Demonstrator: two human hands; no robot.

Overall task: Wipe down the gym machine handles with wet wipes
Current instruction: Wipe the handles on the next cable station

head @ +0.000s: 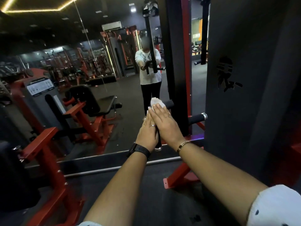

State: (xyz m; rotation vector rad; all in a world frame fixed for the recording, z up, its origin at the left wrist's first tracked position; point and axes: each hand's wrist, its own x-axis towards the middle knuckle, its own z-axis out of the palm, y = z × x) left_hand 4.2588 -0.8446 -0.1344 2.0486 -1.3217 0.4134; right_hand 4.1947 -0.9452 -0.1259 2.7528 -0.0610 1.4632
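Between my two palms, out in front of the machine's black-and-red upright (177, 79), runs the black handle (158, 144) with its chrome end cap pointing back toward me; the white wet wipe (156, 102) is bunched over the far part of that handle and shows just beyond my fingertips; my left hand (147, 132) and right hand (164, 123) are pressed flat against the handle from either side, fingers straight and close together, the right fingers lying over the wipe's near edge; whether a thumb hooks underneath I cannot tell; rings show on both hands, a dark watch (140, 150) sits on my left wrist and a thin bracelet (183, 145) on my right; to the right, apart from my hands, a second black grip (197, 117) with a chrome cap juts from the upright; beyond it rises the machine's dark side panel (244, 103); its red foot (179, 178) rests on the dark floor; ahead stands a wall mirror (97, 70), reflecting a red-framed seat machine (84, 111) and a person in a white top.
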